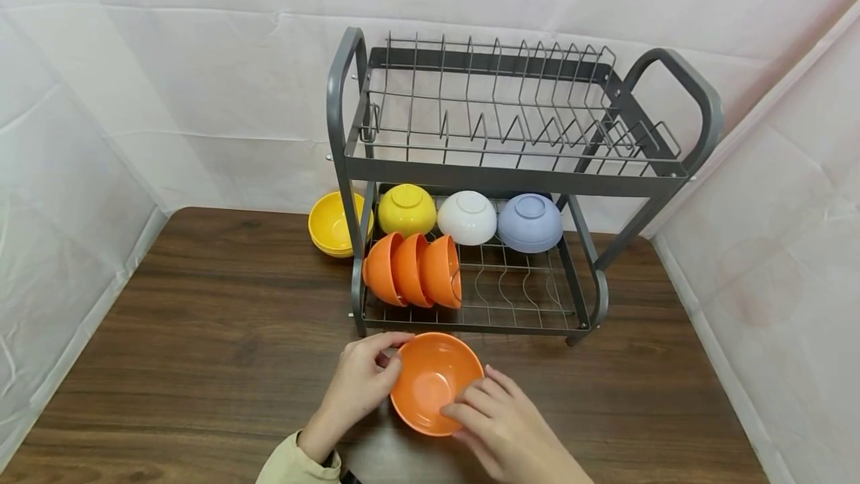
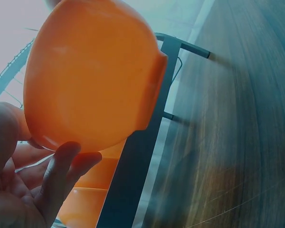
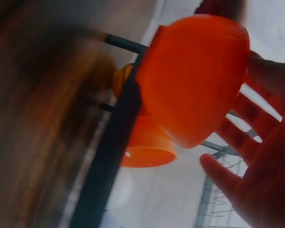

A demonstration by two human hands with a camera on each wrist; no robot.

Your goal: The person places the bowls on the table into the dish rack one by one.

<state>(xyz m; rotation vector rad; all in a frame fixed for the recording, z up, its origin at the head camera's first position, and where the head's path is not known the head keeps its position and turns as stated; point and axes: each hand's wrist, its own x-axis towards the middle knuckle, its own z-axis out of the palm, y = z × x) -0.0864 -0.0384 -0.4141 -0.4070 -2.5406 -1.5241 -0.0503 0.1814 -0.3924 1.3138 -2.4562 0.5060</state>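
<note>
An orange bowl is held in the air in front of the dish rack, its hollow side facing the head camera. My left hand grips its left rim. In the left wrist view, that hand's fingers lie against the outside of the bowl. At the bowl's right rim is my right hand. Its fingers look spread and fairly straight in the right wrist view; how firmly it touches the rim is hard to tell. Several orange bowls stand on edge in the rack's lower tier, just beyond.
The grey two-tier dish rack stands at the back of the wooden table. Upside-down yellow, white and blue bowls sit along its lower rear. Stacked yellow bowls rest left of the rack. White sheeting surrounds the table.
</note>
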